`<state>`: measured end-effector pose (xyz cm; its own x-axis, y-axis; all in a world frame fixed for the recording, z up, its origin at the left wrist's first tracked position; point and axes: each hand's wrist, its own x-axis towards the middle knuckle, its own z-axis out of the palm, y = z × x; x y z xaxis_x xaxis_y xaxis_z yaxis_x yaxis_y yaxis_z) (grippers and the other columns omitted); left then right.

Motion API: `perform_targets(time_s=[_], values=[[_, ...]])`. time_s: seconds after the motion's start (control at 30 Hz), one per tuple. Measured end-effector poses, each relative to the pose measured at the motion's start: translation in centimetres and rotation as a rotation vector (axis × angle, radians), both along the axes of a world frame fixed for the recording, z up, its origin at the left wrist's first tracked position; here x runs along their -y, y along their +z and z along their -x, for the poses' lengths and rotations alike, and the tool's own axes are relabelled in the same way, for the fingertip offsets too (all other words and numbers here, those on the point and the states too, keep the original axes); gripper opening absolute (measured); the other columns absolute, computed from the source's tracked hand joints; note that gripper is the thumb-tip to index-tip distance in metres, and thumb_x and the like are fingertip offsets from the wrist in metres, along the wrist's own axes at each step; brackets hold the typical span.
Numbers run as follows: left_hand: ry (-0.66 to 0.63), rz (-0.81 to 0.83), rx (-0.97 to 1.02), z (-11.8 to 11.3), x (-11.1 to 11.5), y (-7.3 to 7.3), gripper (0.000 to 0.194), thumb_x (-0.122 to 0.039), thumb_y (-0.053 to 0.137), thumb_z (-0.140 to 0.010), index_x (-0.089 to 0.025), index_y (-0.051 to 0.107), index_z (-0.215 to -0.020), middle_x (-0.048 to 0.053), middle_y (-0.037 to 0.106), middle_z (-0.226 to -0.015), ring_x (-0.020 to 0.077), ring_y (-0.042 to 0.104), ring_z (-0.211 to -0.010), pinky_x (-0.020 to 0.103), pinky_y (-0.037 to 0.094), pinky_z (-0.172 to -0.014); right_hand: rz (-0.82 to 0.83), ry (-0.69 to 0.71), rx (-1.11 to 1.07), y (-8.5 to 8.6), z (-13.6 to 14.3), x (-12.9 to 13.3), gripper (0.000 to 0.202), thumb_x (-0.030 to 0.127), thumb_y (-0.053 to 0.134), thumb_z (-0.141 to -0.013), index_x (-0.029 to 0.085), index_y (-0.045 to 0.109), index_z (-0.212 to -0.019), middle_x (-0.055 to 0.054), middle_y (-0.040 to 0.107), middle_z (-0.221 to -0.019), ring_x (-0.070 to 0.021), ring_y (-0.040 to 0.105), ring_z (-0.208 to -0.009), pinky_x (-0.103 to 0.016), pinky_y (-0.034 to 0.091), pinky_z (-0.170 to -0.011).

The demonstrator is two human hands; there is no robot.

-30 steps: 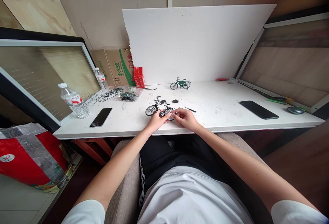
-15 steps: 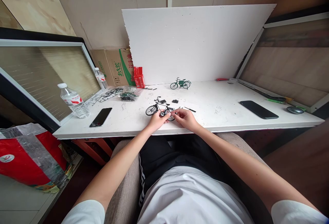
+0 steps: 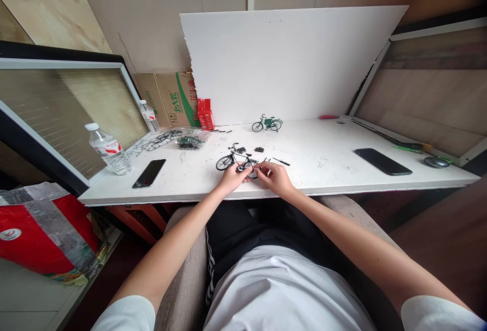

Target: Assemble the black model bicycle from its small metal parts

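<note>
A small black model bicycle [image 3: 225,162] stands near the table's front edge, its handlebar toward the left. My left hand [image 3: 233,179] is closed on its lower middle part, by the pedals. At the rear wheel, my right hand [image 3: 277,176] is in a pinch, thumb and forefinger together; whatever lies between those fingertips is too small to make out. Small black parts [image 3: 259,149] lie just behind the bicycle, and a thin black tool [image 3: 281,161] is right of them. Farther back stands a green model bicycle [image 3: 268,123].
On the white table [image 3: 304,143] a phone [image 3: 149,173], two water bottles [image 3: 110,151], black part frames and a plastic bag of parts [image 3: 191,141] are at left. A dark phone [image 3: 383,161] and a mouse [image 3: 437,162] lie at right. A white board [image 3: 289,67] stands behind.
</note>
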<state>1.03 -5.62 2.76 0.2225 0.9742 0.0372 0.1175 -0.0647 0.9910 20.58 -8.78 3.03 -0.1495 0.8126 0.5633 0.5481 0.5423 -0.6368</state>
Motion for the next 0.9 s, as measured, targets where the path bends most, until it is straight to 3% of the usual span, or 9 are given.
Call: perform_targets(time_s=[0.43,0.73,0.9], values=[[0.005,-0.009,-0.017,0.0,0.2,0.1,0.054,-0.044,0.079,-0.088,-0.011,0.061,-0.127,0.008,0.077,-0.089,0.0184,0.076,-0.075,0.029,0.06,-0.074,0.104,0.07,-0.109,0.1,-0.3,-0.7,0.035,0.053,0.066,-0.092,0.02,0.078,-0.097,-0.005,0.073,-0.078,-0.0171,0.058,-0.063,-0.031,0.048,-0.06],[0.008,-0.038,-0.02,-0.2,0.6,0.0,0.048,-0.039,0.077,-0.091,-0.014,0.06,-0.127,0.006,0.077,-0.091,0.0163,0.075,-0.073,0.027,0.06,-0.074,0.247,0.166,-0.19,0.1,-1.0,-1.5,0.039,0.057,0.071,-0.087,0.018,0.075,-0.094,0.0,0.06,-0.063,-0.0134,0.048,-0.056,-0.027,0.041,-0.052],[0.002,-0.081,-0.009,-0.3,0.7,-0.2,0.047,-0.038,0.076,-0.092,-0.015,0.059,-0.128,0.007,0.077,-0.094,0.0158,0.075,-0.073,0.026,0.06,-0.072,0.303,0.179,-0.215,0.0,-1.0,-1.7,0.039,0.057,0.072,-0.086,0.018,0.073,-0.094,0.0,0.063,-0.065,-0.0138,0.052,-0.056,-0.026,0.041,-0.05]])
